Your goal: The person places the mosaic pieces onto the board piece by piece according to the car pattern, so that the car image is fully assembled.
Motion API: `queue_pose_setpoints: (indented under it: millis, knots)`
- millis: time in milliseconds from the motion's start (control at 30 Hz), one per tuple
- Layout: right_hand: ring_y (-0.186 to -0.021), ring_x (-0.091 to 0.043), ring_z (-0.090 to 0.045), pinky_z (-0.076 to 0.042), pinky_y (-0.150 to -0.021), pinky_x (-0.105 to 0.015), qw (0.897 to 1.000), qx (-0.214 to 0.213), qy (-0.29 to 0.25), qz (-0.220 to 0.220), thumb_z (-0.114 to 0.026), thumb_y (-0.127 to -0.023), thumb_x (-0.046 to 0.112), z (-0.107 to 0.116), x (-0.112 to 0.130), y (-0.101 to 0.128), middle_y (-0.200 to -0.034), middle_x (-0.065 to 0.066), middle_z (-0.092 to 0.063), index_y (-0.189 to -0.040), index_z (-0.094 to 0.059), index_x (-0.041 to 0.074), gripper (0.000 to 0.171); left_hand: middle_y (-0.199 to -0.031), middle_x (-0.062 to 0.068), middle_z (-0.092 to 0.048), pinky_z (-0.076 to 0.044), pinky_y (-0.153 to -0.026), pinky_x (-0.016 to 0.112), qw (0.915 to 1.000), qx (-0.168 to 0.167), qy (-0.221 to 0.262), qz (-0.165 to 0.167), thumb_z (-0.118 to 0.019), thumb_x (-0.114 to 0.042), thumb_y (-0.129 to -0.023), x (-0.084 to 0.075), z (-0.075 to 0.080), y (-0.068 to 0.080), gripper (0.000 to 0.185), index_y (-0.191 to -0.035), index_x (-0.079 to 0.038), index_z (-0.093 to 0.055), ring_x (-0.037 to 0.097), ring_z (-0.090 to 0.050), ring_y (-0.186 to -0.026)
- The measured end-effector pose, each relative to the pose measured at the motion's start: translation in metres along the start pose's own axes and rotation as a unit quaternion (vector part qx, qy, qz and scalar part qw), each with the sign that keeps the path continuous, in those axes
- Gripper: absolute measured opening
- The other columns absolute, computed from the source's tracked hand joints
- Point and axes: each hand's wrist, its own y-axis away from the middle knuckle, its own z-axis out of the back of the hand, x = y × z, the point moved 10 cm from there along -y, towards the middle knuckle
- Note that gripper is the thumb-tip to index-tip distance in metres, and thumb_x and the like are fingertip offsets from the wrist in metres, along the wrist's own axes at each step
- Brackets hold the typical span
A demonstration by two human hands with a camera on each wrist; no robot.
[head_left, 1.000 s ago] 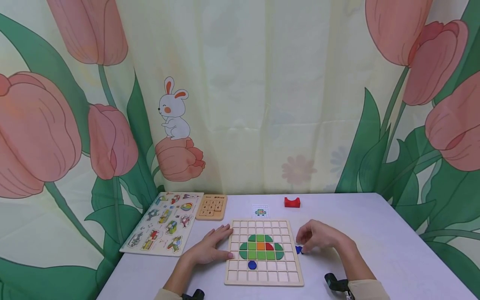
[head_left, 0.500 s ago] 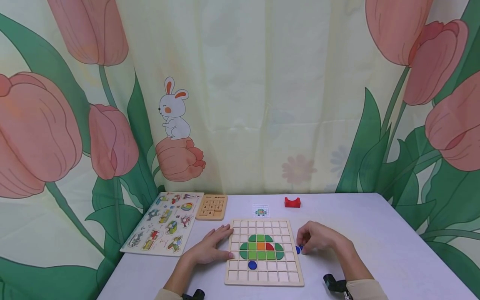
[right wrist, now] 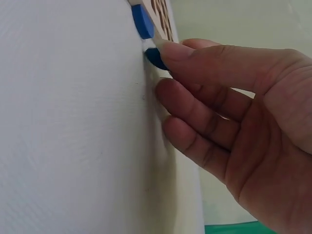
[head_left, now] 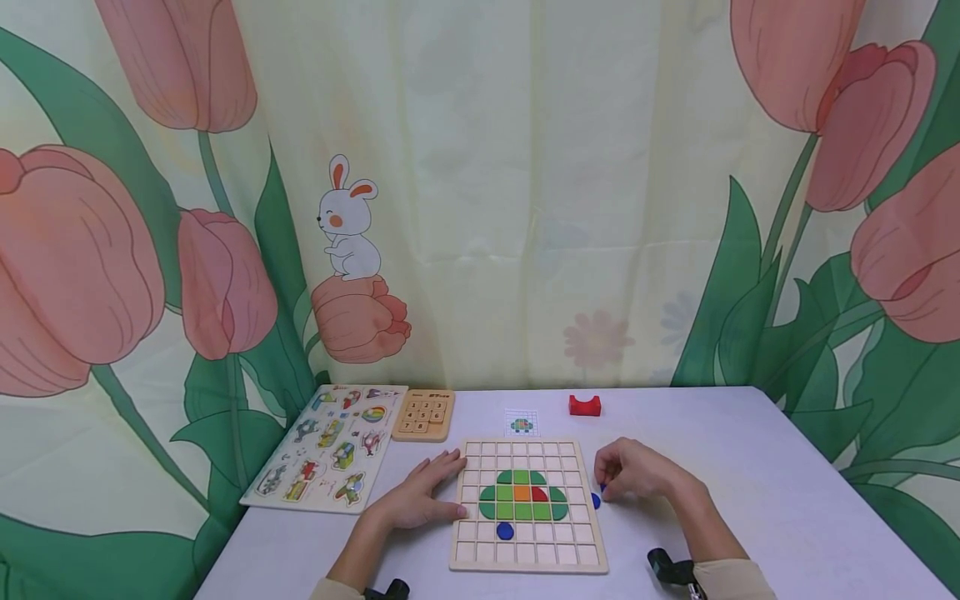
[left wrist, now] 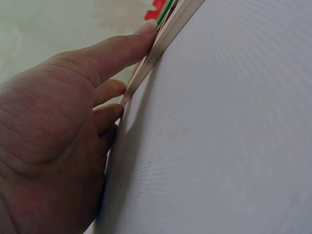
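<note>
A wooden grid board (head_left: 528, 570) lies on the white table, bearing a cluster of green, orange and red pieces (head_left: 522, 492). Below the cluster a blue round piece (head_left: 505, 531) sits on the grid. My left hand (head_left: 417, 495) rests along the board's left side, fingers spread and thumb at the rim. Just off the board's right edge, my right hand (head_left: 637, 472) pinches a small blue piece (right wrist: 155, 59) between thumb and fingers, which partly hide it. Another blue piece (right wrist: 143, 21) with a curved edge lies against the board's side, in front of the fingertips.
Behind the board lies a small card (head_left: 521, 422) printed with a similar coloured pattern. A red notched block (head_left: 585, 406) stands at the back right. To the left are a picture puzzle board (head_left: 330, 450) and a wooden number board (head_left: 423, 415). A tulip-print curtain (head_left: 480, 208) hangs behind the table.
The right fingers have separated one blue piece from the other, lifting it slightly back from the board's edge while the second stays put. The left hand and board have not moved.
</note>
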Motion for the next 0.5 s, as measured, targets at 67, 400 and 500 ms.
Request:
queue_pose_setpoints:
  millis: [67,400,500]
  knots:
    - [-0.083,-0.021,-0.058,-0.051,-0.067,-0.029,1.0,-0.01,0.0,0.0,-0.085,-0.082,0.003,0.004,0.001,0.001,-0.083,-0.004,-0.065,-0.087,-0.073,0.009,0.015,-0.173,0.005,-0.026,-0.001,-0.132,0.06,1.0,0.0,0.0,0.001,-0.078,-0.055,-0.086,0.0,0.0,0.0,0.091,-0.161,-0.018,-0.041,0.032,-0.014,-0.163]
    - [-0.088,-0.021,-0.061,-0.057,-0.074,-0.027,0.998,-0.046,-0.025,0.035,-0.083,-0.087,0.008,0.016,0.018,-0.002,-0.095,-0.004,-0.072,-0.098,-0.078,0.009,0.013,-0.173,0.004,-0.026,-0.001,-0.132,0.06,1.0,-0.001,-0.003,0.002,-0.077,-0.056,-0.086,0.001,0.0,0.0,0.091,-0.161,-0.018,-0.041,0.031,-0.015,-0.163]
    - [-0.089,-0.021,-0.063,-0.059,-0.075,-0.025,0.997,-0.048,-0.04,0.047,-0.082,-0.087,0.007,0.015,0.027,-0.002,-0.102,-0.008,-0.074,-0.103,-0.079,0.008,0.016,-0.173,0.004,-0.026,-0.001,-0.132,0.059,1.0,-0.002,-0.003,0.002,-0.077,-0.056,-0.086,0.001,0.0,0.0,0.091,-0.161,-0.018,-0.041,0.031,-0.015,-0.163]
